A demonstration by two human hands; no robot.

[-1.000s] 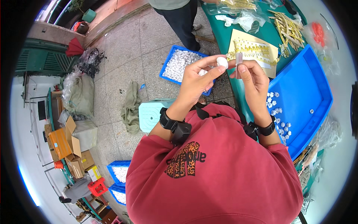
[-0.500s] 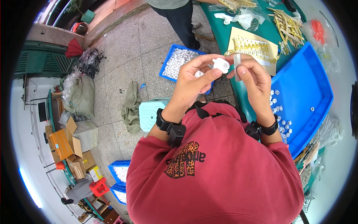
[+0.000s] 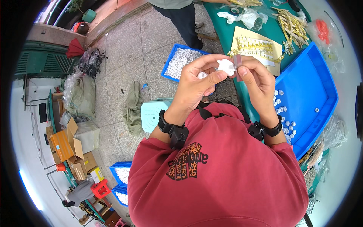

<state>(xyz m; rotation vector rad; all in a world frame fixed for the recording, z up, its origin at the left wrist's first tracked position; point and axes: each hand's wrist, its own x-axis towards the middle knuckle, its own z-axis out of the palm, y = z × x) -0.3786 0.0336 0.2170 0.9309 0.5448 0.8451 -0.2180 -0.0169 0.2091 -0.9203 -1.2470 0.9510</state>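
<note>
In the head view, the large blue tray (image 3: pixel 308 90) sits to the person's right, with small white flower-shaped plastic pieces (image 3: pixel 291 132) scattered along its near left side. Left of that tray, both hands are raised close together. The left hand (image 3: pixel 196 81) has its grip closed, thumb against fingers, on a white cup-like plastic piece (image 3: pixel 226 67); a second white piece (image 3: pixel 202 75) sits within its curled fingers. The right hand (image 3: pixel 257 77) has its grip pinched on a narrow translucent strip (image 3: pixel 237 60) beside the first piece; whether strip and piece touch, I cannot tell. Beyond the tray, the green surface (image 3: pixel 223 30) carries a beige board (image 3: pixel 237 36) with rows of gold trim (image 3: pixel 255 46) and a heap of gold strips (image 3: pixel 289 26). Farther left of the tray, a blue crate (image 3: pixel 170 78) full of small white pieces stands on the floor (image 3: pixel 124 56).
</note>
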